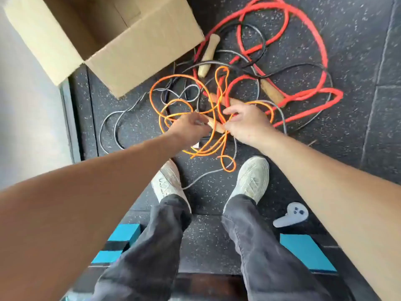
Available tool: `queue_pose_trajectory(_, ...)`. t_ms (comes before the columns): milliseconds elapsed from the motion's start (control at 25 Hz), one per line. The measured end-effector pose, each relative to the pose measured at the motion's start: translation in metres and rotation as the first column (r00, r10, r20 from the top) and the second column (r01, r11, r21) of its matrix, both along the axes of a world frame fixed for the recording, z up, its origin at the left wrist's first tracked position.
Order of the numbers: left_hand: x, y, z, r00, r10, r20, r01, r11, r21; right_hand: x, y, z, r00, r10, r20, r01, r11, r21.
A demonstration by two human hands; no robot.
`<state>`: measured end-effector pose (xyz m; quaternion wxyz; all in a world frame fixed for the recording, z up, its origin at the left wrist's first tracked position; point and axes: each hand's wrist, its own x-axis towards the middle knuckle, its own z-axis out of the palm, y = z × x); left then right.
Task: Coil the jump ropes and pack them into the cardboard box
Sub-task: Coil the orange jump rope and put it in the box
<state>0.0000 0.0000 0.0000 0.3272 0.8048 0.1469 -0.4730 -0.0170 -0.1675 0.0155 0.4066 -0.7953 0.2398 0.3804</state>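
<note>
Orange jump rope (201, 152): lay tangled on floor around both grips; cardboard box (141, 61) beyond left grip (191, 127), whose hold was too blurred to tell. Right grip (243, 124) pinched orange strands. Advised: lift orange clear of red rope (325, 51) before winding even loops.
</note>
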Motion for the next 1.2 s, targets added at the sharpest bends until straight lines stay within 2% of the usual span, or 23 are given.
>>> queue_pose_trajectory(160, 0.006, -0.008, -0.073, 0.966, -0.219, 0.137, 0.207, 0.973, 0.102, 0.004, 0.017, -0.077, 0.997, -0.051, 0.053, 0.052, 0.998, -0.018)
queue_pose_trajectory(280, 0.025, -0.005, -0.111, 0.878, -0.411, 0.246, 0.369, 0.908, 0.199, 0.014, 0.024, -0.118, 0.989, 0.014, 0.148, 0.005, 0.991, -0.130)
queue_pose_trajectory(400, 0.044, -0.007, -0.124, 0.717, -0.664, 0.215, 0.581, 0.738, 0.343, 0.024, 0.023, -0.142, 0.953, 0.270, 0.139, -0.243, 0.953, -0.180)
queue_pose_trajectory(520, 0.063, -0.006, -0.134, 0.534, -0.832, 0.150, 0.720, 0.540, 0.436, 0.047, 0.017, -0.146, 0.840, 0.538, 0.072, -0.502, 0.821, -0.272)
queue_pose_trajectory(640, 0.079, -0.009, -0.128, 0.407, -0.912, 0.050, 0.831, 0.393, 0.393, 0.083, 0.016, -0.133, 0.700, 0.714, 0.000, -0.680, 0.666, -0.306)
queue_pose_trajectory(680, 0.083, -0.009, -0.122, 0.404, -0.914, 0.040, 0.850, 0.391, 0.352, 0.092, 0.017, -0.124, 0.661, 0.750, -0.008, -0.712, 0.623, -0.324)
queue_pose_trajectory(720, 0.083, -0.008, -0.113, 0.434, -0.900, 0.050, 0.851, 0.427, 0.305, 0.097, 0.018, -0.114, 0.632, 0.775, 0.013, -0.723, 0.596, -0.348)
queue_pose_trajectory(800, 0.087, 0.000, -0.092, 0.540, -0.836, 0.096, 0.811, 0.548, 0.204, 0.104, 0.022, -0.087, 0.614, 0.786, 0.070, -0.716, 0.593, -0.368)
queue_pose_trajectory(880, 0.085, 0.012, -0.073, 0.702, -0.689, 0.178, 0.684, 0.723, 0.102, 0.105, 0.027, -0.066, 0.567, 0.821, 0.071, -0.753, 0.551, -0.360)
queue_pose_trajectory(960, 0.084, 0.017, -0.043, 0.753, -0.595, 0.281, 0.594, 0.798, 0.100, 0.100, 0.032, -0.039, 0.536, 0.844, 0.020, -0.772, 0.500, -0.392)
queue_pose_trajectory(1040, 0.089, 0.019, 0.010, 0.728, -0.528, 0.437, 0.511, 0.843, 0.167, 0.104, 0.032, 0.002, 0.583, 0.808, 0.084, -0.690, 0.548, -0.473)
queue_pose_trajectory(1120, 0.088, 0.027, 0.065, 0.730, -0.416, 0.542, 0.408, 0.902, 0.142, 0.101, 0.030, 0.050, 0.656, 0.714, 0.245, -0.521, 0.663, -0.537)
queue_pose_trajectory(1200, 0.075, 0.035, 0.136, 0.706, -0.348, 0.616, 0.359, 0.927, 0.112, 0.083, 0.029, 0.107, 0.661, 0.626, 0.414, -0.350, 0.745, -0.567)
